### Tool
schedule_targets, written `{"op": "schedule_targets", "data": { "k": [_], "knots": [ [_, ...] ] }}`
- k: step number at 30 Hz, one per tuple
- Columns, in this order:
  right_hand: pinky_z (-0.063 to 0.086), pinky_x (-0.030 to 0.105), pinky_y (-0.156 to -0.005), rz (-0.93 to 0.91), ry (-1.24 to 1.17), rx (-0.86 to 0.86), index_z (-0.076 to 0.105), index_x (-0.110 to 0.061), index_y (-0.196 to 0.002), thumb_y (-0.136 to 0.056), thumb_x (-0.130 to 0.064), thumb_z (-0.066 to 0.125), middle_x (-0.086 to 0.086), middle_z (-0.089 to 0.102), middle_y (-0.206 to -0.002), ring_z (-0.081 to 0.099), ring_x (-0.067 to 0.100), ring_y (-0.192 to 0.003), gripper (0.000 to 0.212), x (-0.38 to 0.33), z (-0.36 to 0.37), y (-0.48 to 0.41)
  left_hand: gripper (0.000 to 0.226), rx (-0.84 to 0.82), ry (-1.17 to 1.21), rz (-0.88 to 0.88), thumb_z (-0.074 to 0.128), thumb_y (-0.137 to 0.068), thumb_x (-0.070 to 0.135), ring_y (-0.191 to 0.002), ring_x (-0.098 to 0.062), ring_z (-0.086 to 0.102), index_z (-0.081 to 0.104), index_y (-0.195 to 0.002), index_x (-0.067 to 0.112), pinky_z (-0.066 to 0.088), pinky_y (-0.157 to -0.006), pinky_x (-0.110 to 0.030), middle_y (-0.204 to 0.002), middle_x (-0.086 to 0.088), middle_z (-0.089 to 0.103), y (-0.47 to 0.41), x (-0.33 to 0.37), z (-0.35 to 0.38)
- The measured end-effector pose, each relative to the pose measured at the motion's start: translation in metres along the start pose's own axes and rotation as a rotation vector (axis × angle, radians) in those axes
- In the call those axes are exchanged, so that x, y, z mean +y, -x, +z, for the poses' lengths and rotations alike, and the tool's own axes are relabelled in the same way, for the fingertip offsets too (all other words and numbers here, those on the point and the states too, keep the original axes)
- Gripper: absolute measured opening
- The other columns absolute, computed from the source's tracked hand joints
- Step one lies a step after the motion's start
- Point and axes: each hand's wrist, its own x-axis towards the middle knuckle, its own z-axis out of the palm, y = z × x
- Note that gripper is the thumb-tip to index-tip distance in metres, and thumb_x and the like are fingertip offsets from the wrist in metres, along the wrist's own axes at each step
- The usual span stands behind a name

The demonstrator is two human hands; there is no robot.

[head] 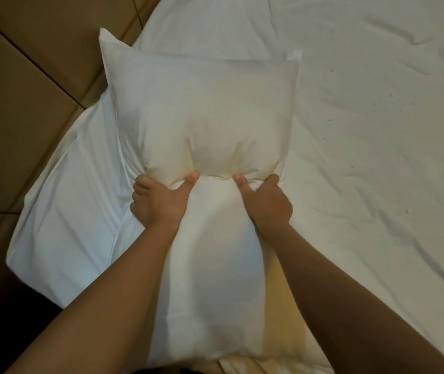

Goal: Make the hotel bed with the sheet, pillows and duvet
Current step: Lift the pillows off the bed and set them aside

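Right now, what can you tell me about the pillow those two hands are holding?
The pillow is plump and cream-white, in a smooth, soft-looking cloth case. It lies lengthwise away from the person, on a second pillow beside the tan padded headboard. The left hand and right hand pinch it across its middle, thumbs on top, bunching a deep crease there.

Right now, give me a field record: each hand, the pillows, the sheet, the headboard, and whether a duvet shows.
left hand: grips the cream pillow at its middle, thumb on top
right hand: grips the same pillow beside the left hand, thumb on top
cream pillow: creased across its middle where the hands pinch it
white pillow: lies partly under the cream pillow, on its left
sheet: spread out, wrinkled
headboard: tan padded panels, upper left
duvet: none recognisable in view
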Motion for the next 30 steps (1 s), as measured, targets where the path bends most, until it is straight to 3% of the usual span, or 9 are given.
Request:
{"op": "schedule_targets", "data": {
  "k": [5, 9, 19, 30],
  "knots": [
    [0.050, 0.039, -0.087, -0.072, -0.143, -0.042, 0.062, -0.017, -0.112, -0.082, -0.076, 0.043, 0.005, 0.068, -0.108, 0.063, 0.028, -0.101, 0.069, 0.002, -0.023, 0.017, 0.074, 0.013, 0.106, 0.084, 0.046, -0.080, 0.076, -0.095, -0.035, 0.062, 0.042, -0.110, 0.008, 0.044, -0.072, -0.037, -0.106, -0.011, 0.062, 0.010, -0.016, -0.019],
    [0.051, 0.039, -0.087, -0.125, -0.239, 0.005, 0.066, -0.018, -0.106, -0.086, -0.071, 0.040, 0.003, 0.069, -0.102, 0.064, 0.026, -0.096, 0.062, 0.003, -0.045, 0.051, 0.056, 0.094, 0.131, 0.167, 0.035, -0.095, 0.061, -0.092, -0.036, 0.062, 0.050, -0.111, 0.009, 0.039, -0.068, -0.033, -0.102, -0.014, 0.065, 0.025, -0.024, -0.051],
    [0.052, 0.038, -0.073, -0.127, -0.405, 0.133, 0.061, -0.017, -0.079, -0.089, -0.064, 0.046, 0.002, 0.066, -0.080, 0.063, 0.025, -0.080, 0.050, 0.069, -0.137, 0.142, 0.056, 0.159, 0.368, 0.324, 0.025, -0.099, 0.056, -0.092, -0.032, 0.061, 0.055, -0.107, 0.009, 0.045, -0.072, -0.033, -0.101, -0.012, 0.066, 0.141, -0.016, -0.118],
    [0.055, 0.040, -0.076, -0.040, -0.592, 0.464, 0.066, -0.017, -0.093, -0.080, -0.074, 0.045, 0.003, 0.069, -0.087, 0.063, 0.026, -0.080, 0.062, 0.261, -0.255, 0.269, 0.049, 0.089, 0.497, 0.659, 0.025, -0.099, 0.054, -0.081, -0.024, 0.054, 0.052, -0.098, 0.013, 0.043, -0.072, -0.033, -0.092, -0.006, 0.061, 0.365, 0.037, -0.146]
  ]
}}
